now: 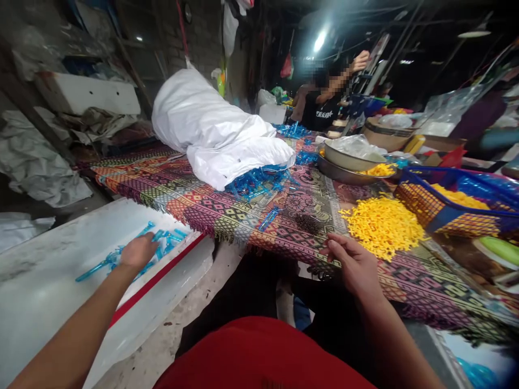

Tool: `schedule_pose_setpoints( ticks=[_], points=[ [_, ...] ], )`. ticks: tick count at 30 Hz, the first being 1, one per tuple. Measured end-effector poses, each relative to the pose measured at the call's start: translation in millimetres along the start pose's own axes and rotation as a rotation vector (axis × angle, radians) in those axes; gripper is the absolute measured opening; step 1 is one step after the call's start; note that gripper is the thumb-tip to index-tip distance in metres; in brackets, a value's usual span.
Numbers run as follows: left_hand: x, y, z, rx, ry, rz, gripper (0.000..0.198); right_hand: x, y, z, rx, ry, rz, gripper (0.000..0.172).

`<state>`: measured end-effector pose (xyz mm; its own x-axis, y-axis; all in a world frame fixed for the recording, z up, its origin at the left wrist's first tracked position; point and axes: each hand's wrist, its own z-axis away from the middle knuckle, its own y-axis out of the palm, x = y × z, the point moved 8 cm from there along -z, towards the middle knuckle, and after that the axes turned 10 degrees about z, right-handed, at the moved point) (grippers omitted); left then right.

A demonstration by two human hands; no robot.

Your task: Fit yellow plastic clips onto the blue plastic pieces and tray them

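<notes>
Left hand (139, 252): fingers spread, palm down, fingertips in contact with a scatter of translucent blue plastic pieces (160, 237) lying on a white slab (48, 281) edged with a red stripe; no pinch observed. Further blue plastic pieces (257, 182) lie in a tangled pile on the cloth, with a few loose ones nearer the desk edge. Right hand (354, 265): fingers loosely curled, thumb and forefinger drawn close together at the cloth's near edge, just beside a heap of yellow plastic pieces (383, 227); whether anything is pinched cannot be determined.

Surface: a desk (421, 294) covered by a woven cloth (190, 202) in a multicoloured geometric pattern with a fringed edge. Room: dim workshop with a brick wall (190, 38) at the rear and a bright overhead lamp (319, 40).

Surroundings: crumpled white plastic sheeting (36, 162) hangs at far left. A large white sack (214, 129) lies on the cloth, and a small dark spiky cluster (308, 223), too unclear to identify, sits near the yellow heap. Two stacked metal bowls (348, 162) hold yellow pieces, and a woven basket (430, 202) with blue trim stands at right. A co-worker (324, 102) in a black T-shirt stands beyond the desk, one hand raised
</notes>
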<state>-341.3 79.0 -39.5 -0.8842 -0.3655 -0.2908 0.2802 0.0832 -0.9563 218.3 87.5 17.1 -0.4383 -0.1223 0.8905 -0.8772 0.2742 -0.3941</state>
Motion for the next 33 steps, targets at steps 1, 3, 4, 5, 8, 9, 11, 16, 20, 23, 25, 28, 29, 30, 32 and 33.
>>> schedule_pose_setpoints(
  ticks=[1, 3, 4, 5, 8, 9, 11, 16, 20, 23, 25, 28, 29, 30, 32, 33],
  points=[
    [13.2, 5.1, 1.1, 0.020, -0.022, -0.005, 0.019, -8.2, -1.6, -2.3, -0.003, 0.035, 0.003, 0.031],
    [24.4, 11.2, 4.1, 0.039, -0.046, -0.005, 0.016, -18.6, 0.7, -4.5, 0.016, 0.080, 0.003, 0.034],
    [22.8, 11.3, 4.7, 0.037, -0.053, -0.003, 0.017, -21.1, 3.3, -5.1, 0.032, 0.088, 0.006, 0.035],
    [16.2, 8.8, 4.4, 0.023, -0.055, 0.000, 0.019, -22.2, 5.8, -5.7, 0.044, 0.088, 0.014, 0.035],
    [-39.1, -8.1, 1.9, -0.063, 0.051, 0.064, 0.024, -22.6, 10.9, -7.3, 0.060, 0.076, 0.074, 0.035],
    [-70.1, -15.2, 3.0, -0.100, 0.149, 0.119, 0.027, -22.4, 11.8, -7.8, 0.063, 0.069, 0.100, 0.035],
    [-139.4, -24.8, 10.0, -0.141, 0.344, 0.240, 0.030, -21.5, 13.1, -8.5, 0.069, 0.049, 0.150, 0.035],
    [-304.2, -5.9, 40.6, -0.020, 0.784, 0.401, 0.028, -17.0, 12.4, -7.0, 0.060, 0.004, 0.210, 0.033],
    [-357.8, 23.0, 46.3, -0.013, 0.804, 0.350, 0.019, -10.5, 9.1, -4.6, 0.038, -0.044, 0.231, 0.030],
    [-362.5, 35.9, 48.5, -0.031, 0.833, 0.330, 0.028, -8.9, 8.0, -4.2, 0.031, -0.074, 0.230, 0.027],
    [-356.2, 35.4, 50.2, -0.084, 0.858, 0.373, 0.040, -9.1, 8.4, -4.6, 0.032, -0.097, 0.230, 0.024],
    [-346.6, 22.7, 59.8, -0.178, 0.940, 0.603, 0.047, -8.5, 8.5, -5.2, 0.032, -0.147, 0.236, 0.022],
    [-344.6, 18.7, 63.1, -0.179, 0.949, 0.703, 0.046, -7.9, 8.1, -5.3, 0.032, -0.165, 0.239, 0.021],
    [-343.8, 16.6, 65.1, -0.152, 0.930, 0.808, 0.044, -7.3, 7.6, -5.3, 0.032, -0.181, 0.241, 0.020],
    [-346.1, 20.3, 65.0, 0.008, 0.807, 1.055, 0.037, -6.1, 6.6, -5.2, 0.035, -0.205, 0.238, 0.020],
    [-349.4, 26.4, 64.1, 0.132, 0.715, 1.202, 0.033, -5.6, 6.1, -5.1, 0.035, -0.212, 0.235, 0.020]
  ],
)
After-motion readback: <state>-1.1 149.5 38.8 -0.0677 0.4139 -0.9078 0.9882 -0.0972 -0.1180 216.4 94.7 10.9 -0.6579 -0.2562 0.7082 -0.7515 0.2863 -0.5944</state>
